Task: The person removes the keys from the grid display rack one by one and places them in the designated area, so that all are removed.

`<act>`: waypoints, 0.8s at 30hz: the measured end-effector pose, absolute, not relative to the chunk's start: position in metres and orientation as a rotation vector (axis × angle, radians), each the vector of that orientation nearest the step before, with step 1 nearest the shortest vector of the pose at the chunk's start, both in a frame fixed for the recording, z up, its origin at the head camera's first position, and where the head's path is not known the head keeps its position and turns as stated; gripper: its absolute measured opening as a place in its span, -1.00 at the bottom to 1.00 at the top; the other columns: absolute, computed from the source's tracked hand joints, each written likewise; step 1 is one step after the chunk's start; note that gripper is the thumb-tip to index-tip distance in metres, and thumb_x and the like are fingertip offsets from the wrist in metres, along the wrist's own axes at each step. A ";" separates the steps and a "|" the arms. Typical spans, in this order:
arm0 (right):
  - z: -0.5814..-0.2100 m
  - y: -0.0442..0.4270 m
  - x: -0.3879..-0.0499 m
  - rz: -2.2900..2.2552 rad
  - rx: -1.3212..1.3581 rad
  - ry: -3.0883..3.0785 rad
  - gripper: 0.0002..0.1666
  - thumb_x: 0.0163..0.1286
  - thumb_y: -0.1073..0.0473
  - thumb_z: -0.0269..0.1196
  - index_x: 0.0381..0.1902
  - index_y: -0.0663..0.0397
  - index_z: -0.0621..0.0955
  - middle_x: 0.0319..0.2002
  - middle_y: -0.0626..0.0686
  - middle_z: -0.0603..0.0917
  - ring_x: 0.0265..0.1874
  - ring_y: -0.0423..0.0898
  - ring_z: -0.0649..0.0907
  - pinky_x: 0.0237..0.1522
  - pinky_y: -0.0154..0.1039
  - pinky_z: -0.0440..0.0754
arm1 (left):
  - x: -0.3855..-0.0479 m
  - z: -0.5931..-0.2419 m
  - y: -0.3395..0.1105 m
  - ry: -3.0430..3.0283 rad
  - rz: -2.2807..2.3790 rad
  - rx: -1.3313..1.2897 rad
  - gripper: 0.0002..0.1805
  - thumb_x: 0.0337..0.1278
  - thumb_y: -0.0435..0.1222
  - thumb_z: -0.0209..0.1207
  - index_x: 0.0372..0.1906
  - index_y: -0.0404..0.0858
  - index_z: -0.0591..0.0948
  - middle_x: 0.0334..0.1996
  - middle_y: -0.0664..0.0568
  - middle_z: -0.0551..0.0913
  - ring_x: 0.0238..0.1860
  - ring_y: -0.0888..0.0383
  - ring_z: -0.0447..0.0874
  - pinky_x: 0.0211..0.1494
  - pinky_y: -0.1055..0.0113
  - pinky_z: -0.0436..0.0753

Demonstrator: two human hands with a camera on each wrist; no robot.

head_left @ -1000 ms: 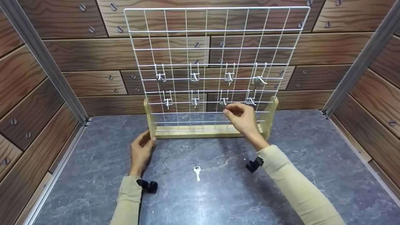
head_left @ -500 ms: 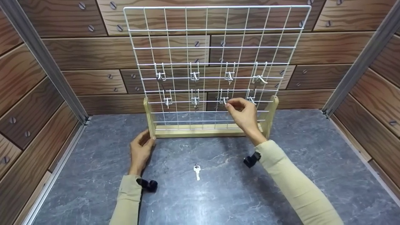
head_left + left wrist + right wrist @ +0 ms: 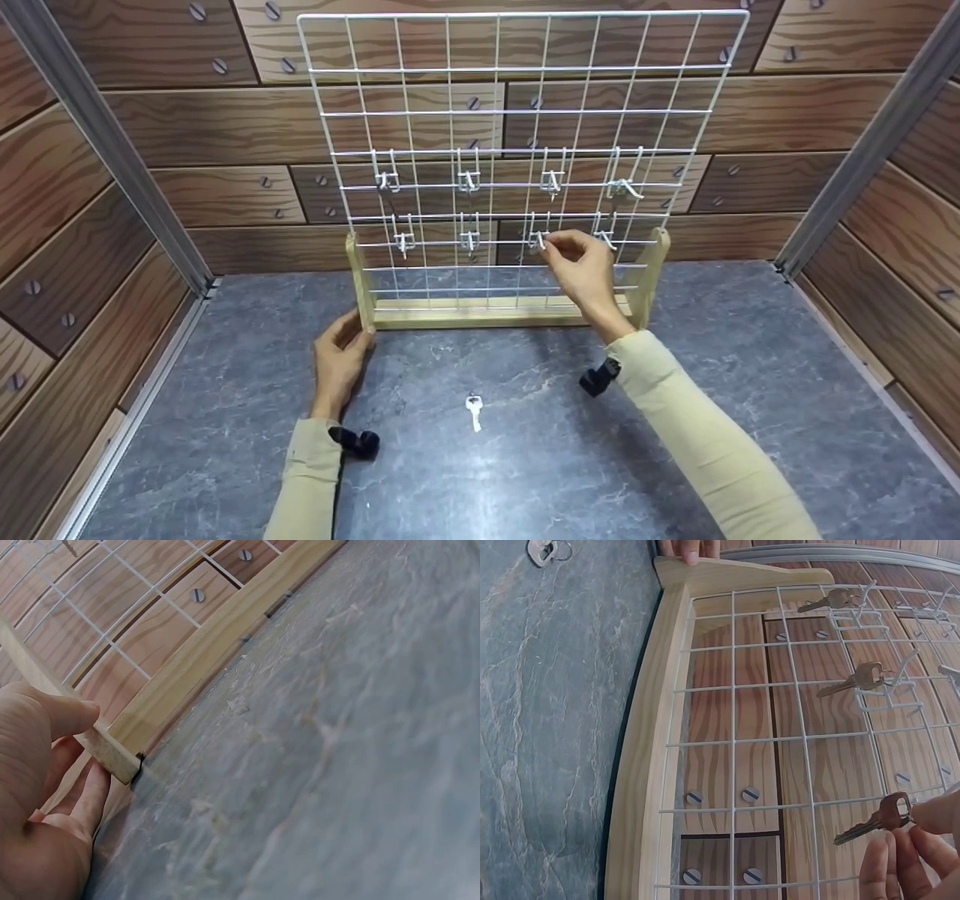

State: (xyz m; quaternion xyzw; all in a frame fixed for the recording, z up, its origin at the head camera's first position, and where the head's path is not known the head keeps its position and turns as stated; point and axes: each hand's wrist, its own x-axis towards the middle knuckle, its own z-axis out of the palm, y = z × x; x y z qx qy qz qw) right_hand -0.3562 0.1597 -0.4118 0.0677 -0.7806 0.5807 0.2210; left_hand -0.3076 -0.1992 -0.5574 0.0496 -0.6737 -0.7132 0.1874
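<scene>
A white wire grid rack [image 3: 496,112] stands upright in a wooden base [image 3: 480,322]. My left hand [image 3: 339,367] grips the base's left upright [image 3: 112,754], thumb on one side and fingers on the other. With thumb and fingertips, my right hand [image 3: 585,274] pinches a key [image 3: 891,811] at its ring end, the blade sticking out. That hand is just right of the third lower hook [image 3: 538,240]; whether the ring touches the hook is hidden. Two other keys, one nearer [image 3: 866,676] and one farther [image 3: 840,598], hang from lower hooks in the right wrist view.
One more key [image 3: 474,412] lies on the grey marbled tabletop [image 3: 420,480] in front of the rack. An upper row of hooks [image 3: 469,180] runs across the grid, and a fourth lower hook [image 3: 606,240] is beside my right hand. Wood-patterned walls [image 3: 892,225] enclose the table.
My right hand has risen slightly toward the third lower hook, bringing the key up with it. The left hand stays on the upright.
</scene>
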 end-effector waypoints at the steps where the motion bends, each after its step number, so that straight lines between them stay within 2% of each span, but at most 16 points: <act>1: -0.411 0.160 -0.356 1.605 0.188 -2.154 -0.87 0.38 0.31 0.44 -0.15 0.25 0.83 -0.21 0.23 0.85 -0.38 -0.29 0.72 -0.32 -0.54 0.68 | -0.308 -0.557 -0.199 -1.893 -2.012 0.139 -0.51 0.38 -0.55 0.28 0.37 -0.47 0.59 0.30 -0.46 0.62 0.31 -0.30 0.64 -0.01 0.55 0.77; 11: -0.412 0.159 -0.358 1.619 0.211 -2.123 -0.89 0.39 0.32 0.43 -0.19 0.27 0.82 -0.31 0.19 0.85 -0.43 -0.28 0.75 -0.41 -0.53 0.69 | -0.307 -0.556 -0.200 -1.924 -1.983 0.142 -0.51 0.39 -0.54 0.29 0.38 -0.44 0.59 0.30 -0.43 0.63 0.35 -0.29 0.62 0.05 0.55 0.75; 24: -0.410 0.156 -0.360 1.572 0.174 -2.145 -0.91 0.39 0.33 0.42 -0.22 0.25 0.83 -0.34 0.18 0.85 -0.47 -0.33 0.69 -0.42 -0.55 0.66 | -0.306 -0.555 -0.199 -1.915 -1.987 0.143 -0.50 0.38 -0.54 0.30 0.38 -0.44 0.59 0.30 -0.44 0.63 0.34 -0.30 0.63 0.03 0.56 0.76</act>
